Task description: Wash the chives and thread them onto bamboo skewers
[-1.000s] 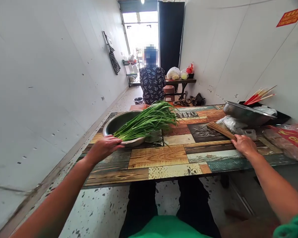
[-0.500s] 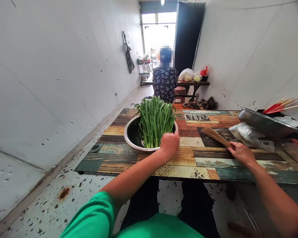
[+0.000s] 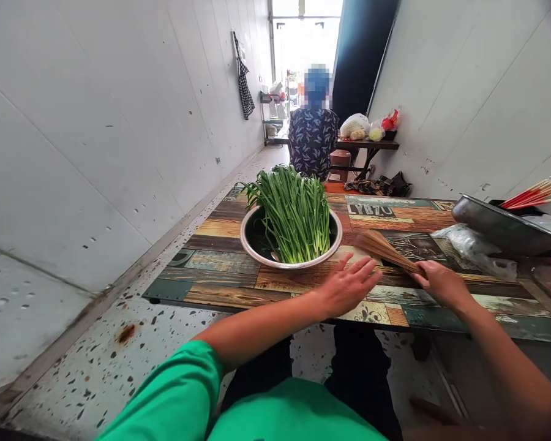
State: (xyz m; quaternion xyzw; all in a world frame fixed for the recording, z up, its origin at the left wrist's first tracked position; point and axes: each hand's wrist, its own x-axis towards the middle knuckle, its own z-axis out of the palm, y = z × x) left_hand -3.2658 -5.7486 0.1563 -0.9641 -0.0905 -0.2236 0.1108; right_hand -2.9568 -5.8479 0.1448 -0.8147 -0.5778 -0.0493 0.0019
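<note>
Currently the left hand [image 3: 349, 285] is just beside the bowl [image 3: 291, 266], to its near right, fingers spread and holding nothing. Farther right of the bowl, the right hand [image 3: 443, 285] has its fingers closed around one end of a bundle of sticks [image 3: 386, 250]. Green stalks [image 3: 294, 214] lean inside the bowl on the desk [image 3: 220, 295].

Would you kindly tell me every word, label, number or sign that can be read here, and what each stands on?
"LYBZU", last letter unsure: printed on the table.
Too small or blurred to read: marks on the pale strip beneath it, and on the dark panel.
Nothing else is legible.
</note>
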